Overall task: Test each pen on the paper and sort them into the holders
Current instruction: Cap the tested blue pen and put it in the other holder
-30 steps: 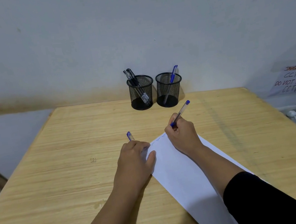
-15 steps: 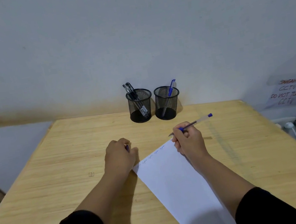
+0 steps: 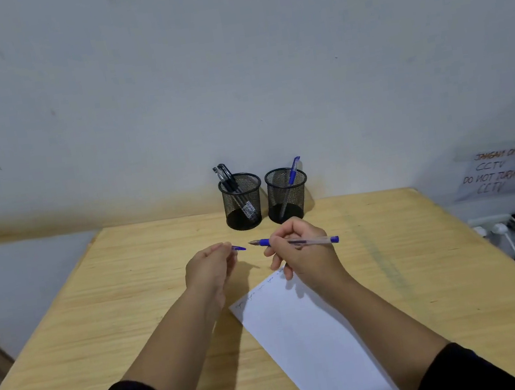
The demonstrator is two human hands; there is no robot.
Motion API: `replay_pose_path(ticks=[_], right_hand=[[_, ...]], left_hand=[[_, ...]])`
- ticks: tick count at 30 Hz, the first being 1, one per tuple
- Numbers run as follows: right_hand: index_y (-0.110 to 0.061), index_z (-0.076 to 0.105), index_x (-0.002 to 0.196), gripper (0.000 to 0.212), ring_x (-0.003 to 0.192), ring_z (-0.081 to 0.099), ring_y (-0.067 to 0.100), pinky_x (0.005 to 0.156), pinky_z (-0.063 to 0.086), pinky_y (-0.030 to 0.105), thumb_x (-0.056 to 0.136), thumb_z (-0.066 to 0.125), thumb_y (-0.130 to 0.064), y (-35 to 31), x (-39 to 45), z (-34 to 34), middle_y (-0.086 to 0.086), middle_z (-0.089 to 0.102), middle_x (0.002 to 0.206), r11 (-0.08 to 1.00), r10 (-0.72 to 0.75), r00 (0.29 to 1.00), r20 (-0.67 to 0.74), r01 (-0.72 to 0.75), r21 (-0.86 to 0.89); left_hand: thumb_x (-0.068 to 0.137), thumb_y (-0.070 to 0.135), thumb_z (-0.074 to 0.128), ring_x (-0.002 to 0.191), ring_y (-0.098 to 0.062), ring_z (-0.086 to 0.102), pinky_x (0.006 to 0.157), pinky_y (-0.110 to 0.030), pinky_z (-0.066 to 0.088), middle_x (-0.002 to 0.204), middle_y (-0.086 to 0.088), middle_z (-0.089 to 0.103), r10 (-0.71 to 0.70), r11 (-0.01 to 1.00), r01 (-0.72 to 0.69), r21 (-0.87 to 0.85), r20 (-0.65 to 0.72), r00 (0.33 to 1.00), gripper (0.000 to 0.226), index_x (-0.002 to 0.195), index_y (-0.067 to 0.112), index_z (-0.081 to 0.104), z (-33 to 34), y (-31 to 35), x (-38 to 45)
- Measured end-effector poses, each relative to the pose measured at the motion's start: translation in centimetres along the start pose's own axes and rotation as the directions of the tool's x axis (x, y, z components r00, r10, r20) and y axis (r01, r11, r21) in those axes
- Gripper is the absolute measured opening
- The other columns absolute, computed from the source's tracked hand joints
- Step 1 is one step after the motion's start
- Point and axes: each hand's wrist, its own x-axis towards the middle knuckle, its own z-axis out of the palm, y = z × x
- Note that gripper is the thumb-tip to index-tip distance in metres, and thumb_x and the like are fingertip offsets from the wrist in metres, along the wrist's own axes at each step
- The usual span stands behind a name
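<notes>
I see my right hand [image 3: 305, 254] gripping the blue pen [image 3: 300, 241] level above the desk [image 3: 101, 318], tip toward the blue cap [image 3: 238, 248] pinched in my left hand [image 3: 210, 268], just beyond the paper [image 3: 304, 338].

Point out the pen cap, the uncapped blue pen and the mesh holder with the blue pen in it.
pen cap [image 3: 239, 248]: head view, on its blue tip beyond the left hand's fingers.
uncapped blue pen [image 3: 318, 241]: head view, on the clear barrel.
right mesh holder [image 3: 297, 200]: head view, on its mesh wall.
</notes>
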Motion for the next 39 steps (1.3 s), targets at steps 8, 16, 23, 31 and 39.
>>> replay_pose_path(ticks=[8, 16, 23, 31, 39], right_hand=[[-0.006, 0.061, 0.077, 0.005, 0.051, 0.056, 0.012, 0.042, 0.043, 0.024, 0.081, 0.06, -0.003, -1.1, -0.8, 0.8, 0.011, 0.063, 0.067, 0.999, -0.049, 0.999, 0.001, 0.049, -0.013], [-0.01, 0.061, 0.079, 0.004, 0.051, 0.058, 0.006, 0.045, 0.045, 0.024, 0.083, 0.061, -0.01, -1.5, -1.1, 0.2, 0.008, 0.067, 0.073, 0.992, -0.094, 0.995, -0.02, 0.092, -0.084], [-0.015, 0.06, 0.076, 0.011, 0.048, 0.056, 0.002, 0.046, 0.047, 0.019, 0.087, 0.06, -0.014, -1.8, -1.6, -0.1, 0.006, 0.064, 0.069, 0.98, -0.16, 0.986, -0.053, 0.152, -0.126], [-0.021, 0.067, 0.088, 0.01, 0.068, 0.062, 0.014, 0.053, 0.051, 0.025, 0.081, 0.065, -0.014, -1.6, -2.3, -0.7, -0.007, 0.066, 0.075, 0.989, -0.149, 0.989, -0.01, 0.149, -0.022], [-0.017, 0.07, 0.088, 0.008, 0.064, 0.061, 0.013, 0.056, 0.05, 0.022, 0.084, 0.065, -0.013, -1.4, -1.2, -2.1, 0.015, 0.07, 0.083, 0.998, 0.019, 0.999, 0.051, -0.022, 0.066]], left_hand=[[0.087, 0.007, 0.059, 0.064, -0.008, 0.058, 0.06, -0.011, 0.053, 0.074, -0.006, 0.063, 0.007, 0.996, 0.002, -0.089, 0.108, 0.994, 0.006, 0.091, 0.004, 0.06, 0.3, 1.1, -2.1], [0.084, 0.012, 0.063, 0.068, -0.01, 0.062, 0.069, -0.018, 0.056, 0.077, -0.008, 0.066, 0.08, 0.996, -0.075, -0.038, 0.165, 0.983, 0.014, 0.095, 0.004, 0.059, 1.5, 1.2, -3.8], [0.084, 0.011, 0.064, 0.071, -0.011, 0.063, 0.077, -0.021, 0.052, 0.077, -0.008, 0.066, 0.126, 0.992, -0.121, -0.041, 0.134, 0.983, 0.005, 0.086, 0.009, 0.059, 2.4, 1.0, -4.7], [0.086, 0.004, 0.058, 0.068, -0.01, 0.058, 0.059, -0.009, 0.054, 0.08, -0.007, 0.063, 0.198, 0.965, -0.171, -0.199, 0.127, 0.972, 0.008, 0.084, 0.011, 0.057, 1.6, 2.5, -4.3], [0.086, 0.007, 0.059, 0.074, -0.013, 0.064, 0.074, -0.021, 0.051, 0.079, -0.003, 0.068, 0.404, 0.906, -0.421, 0.04, 0.211, 0.89, 0.012, 0.091, 0.017, 0.062, 2.9, 4.0, -4.1]])
